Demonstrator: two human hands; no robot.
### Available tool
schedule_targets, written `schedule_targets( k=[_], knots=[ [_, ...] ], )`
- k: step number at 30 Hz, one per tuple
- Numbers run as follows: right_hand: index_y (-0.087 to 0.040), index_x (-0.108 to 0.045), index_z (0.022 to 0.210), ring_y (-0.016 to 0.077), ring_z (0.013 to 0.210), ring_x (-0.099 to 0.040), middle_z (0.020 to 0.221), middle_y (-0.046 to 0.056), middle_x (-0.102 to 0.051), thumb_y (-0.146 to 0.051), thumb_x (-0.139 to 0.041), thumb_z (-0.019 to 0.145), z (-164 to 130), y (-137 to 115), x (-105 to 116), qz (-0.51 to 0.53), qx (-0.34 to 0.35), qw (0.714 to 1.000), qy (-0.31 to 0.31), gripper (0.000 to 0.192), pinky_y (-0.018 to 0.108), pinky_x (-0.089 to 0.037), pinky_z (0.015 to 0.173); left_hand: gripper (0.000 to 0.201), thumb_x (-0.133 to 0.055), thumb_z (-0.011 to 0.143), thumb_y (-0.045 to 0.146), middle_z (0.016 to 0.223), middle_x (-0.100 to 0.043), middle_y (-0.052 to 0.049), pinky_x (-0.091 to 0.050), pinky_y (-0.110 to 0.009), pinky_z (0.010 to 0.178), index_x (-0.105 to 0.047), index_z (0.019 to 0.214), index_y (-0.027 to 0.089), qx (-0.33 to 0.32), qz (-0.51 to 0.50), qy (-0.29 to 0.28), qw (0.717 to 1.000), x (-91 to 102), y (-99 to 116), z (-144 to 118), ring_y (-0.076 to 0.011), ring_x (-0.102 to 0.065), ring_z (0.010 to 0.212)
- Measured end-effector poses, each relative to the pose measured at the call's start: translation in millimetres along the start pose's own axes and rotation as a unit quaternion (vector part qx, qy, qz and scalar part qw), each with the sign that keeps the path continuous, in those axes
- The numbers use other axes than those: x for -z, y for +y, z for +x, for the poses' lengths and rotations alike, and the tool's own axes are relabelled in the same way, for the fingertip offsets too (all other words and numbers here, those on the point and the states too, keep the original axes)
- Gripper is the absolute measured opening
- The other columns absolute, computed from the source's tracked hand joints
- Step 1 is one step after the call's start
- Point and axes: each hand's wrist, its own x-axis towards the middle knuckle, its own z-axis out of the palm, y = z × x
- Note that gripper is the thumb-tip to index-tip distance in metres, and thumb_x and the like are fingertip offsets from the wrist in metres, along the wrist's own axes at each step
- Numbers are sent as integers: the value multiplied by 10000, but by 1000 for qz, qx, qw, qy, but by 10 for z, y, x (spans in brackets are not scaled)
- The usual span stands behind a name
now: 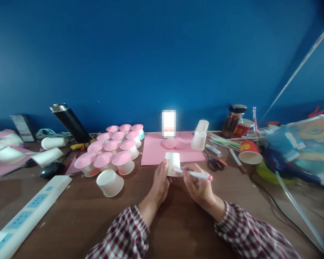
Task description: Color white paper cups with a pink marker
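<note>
The left hand point(160, 180) holds a white cup point(172, 163) upside down just above the worktop point(70, 216), fingers wrapped round its left side and closed on it. The right hand point(197, 185) grips a marker point(196, 175) with its fingers pinched round the barrel; the marker lies nearly level, its pink end pointing right and its other end touching the cup's lower right side. Both sleeves are checked red and white, coming in from the near edge.

The cup sits at the middle of the scene, just near of a pink sheet point(153, 153) that lies flat on the worktop. On the far part of that sheet rest pink discs point(174, 143), and at its right edge stand two stacked clear cups point(199, 136). To the left of the sheet is a cluster of pink-topped cups point(112, 153), set close together in rows, and near of them one plain cup point(110, 182) lies tipped on its side. Further left a power strip point(29, 212) runs diagonally toward the near left corner, with a black flask point(70, 122) leaning at the far side. To the right of the sheet lie scissors point(214, 163), then a red cup point(248, 151) on its side and a dark-lidded jar point(233, 120) against the blue wall point(162, 54)
</note>
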Motion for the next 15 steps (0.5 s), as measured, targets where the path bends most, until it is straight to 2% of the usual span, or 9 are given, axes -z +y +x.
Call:
schedule_targets(
  k=[4,9,15],
  knots=[
    [-183,-580,835,119,541,-572,668,4,-606,-172,-524,838,0,-22,2,6,-4,1000,-6,58,226,-466,531,338,-490,828,510,756,-554,-25,-444,-272,649,-565,822,181,1,5,5,1000,21,-10,11,-146,-533,695],
    [-176,-573,801,121,568,-568,678,13,-599,-178,-519,838,-8,-10,-1,19,-11,1000,-22,65,230,-460,550,383,-488,812,548,750,-557,-33,-447,-276,648,-568,829,173,10,10,11,1000,42,-32,21,-149,-533,694],
    [-175,-567,816,107,511,-530,673,17,-598,-187,-520,838,-27,9,-11,23,-23,999,-38,54,210,-420,469,405,-482,805,569,761,-551,-30,-451,-277,651,-556,841,173,18,15,21,1000,43,-37,27,-149,-534,711]
  ],
)
